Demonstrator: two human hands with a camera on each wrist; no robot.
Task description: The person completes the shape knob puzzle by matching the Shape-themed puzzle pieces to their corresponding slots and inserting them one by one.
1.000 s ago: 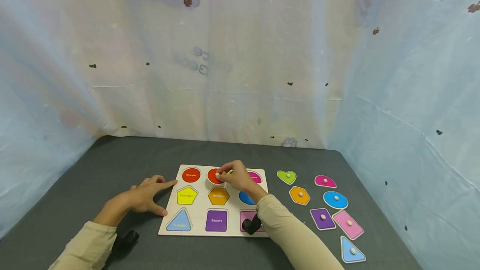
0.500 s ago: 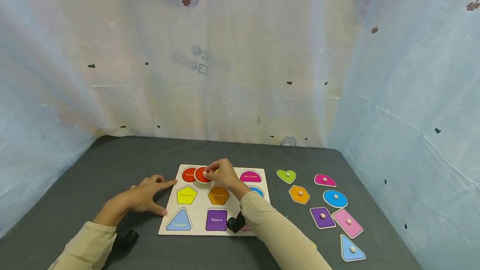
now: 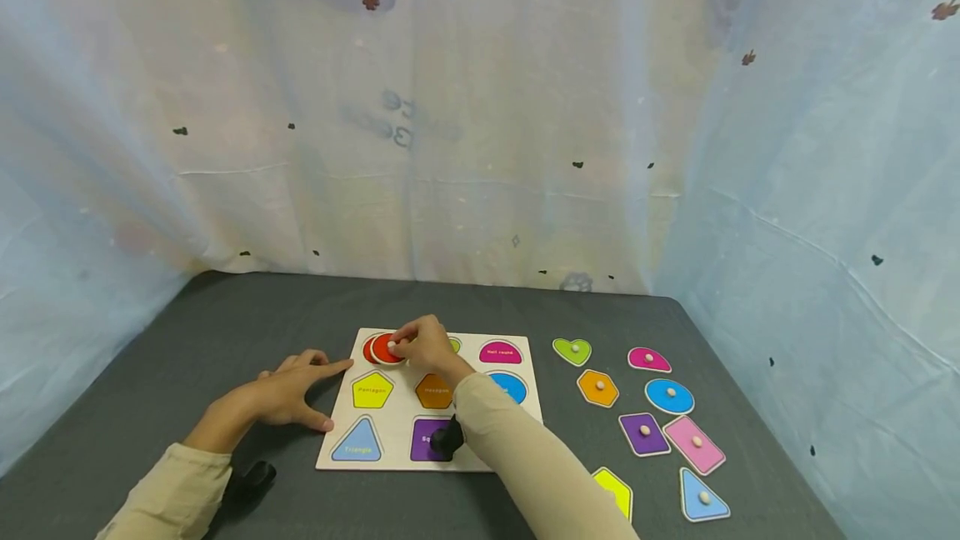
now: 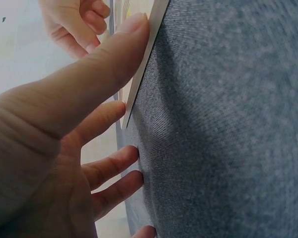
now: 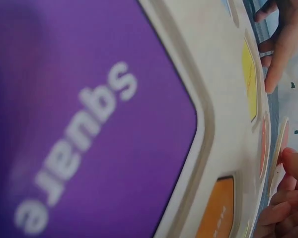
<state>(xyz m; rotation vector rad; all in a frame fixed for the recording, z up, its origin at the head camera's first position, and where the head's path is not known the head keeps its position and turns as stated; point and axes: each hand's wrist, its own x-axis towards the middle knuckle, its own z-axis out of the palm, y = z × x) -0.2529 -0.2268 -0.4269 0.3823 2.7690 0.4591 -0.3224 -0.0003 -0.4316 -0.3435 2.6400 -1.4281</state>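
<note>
My right hand pinches the small knob of a red circle puzzle piece over the top left of a wooden shape board. The piece partly covers the printed red circle recess and sits a little to its right. In the right wrist view, the piece shows nearly edge-on, raised above the board. My left hand has its fingers spread at the board's left side. Its thumb rests on the board edge in the left wrist view, with the index fingertip near the corner.
Right of the board lie several knobbed pieces, among them a green heart, an orange hexagon, a purple square and a blue triangle. The right sleeve partly hides a yellow piece. A printed curtain hangs behind the grey table.
My right hand has moved left along the board's top row with the red circle piece, from the middle recess to the red circle recess. The left hand stays still.
</note>
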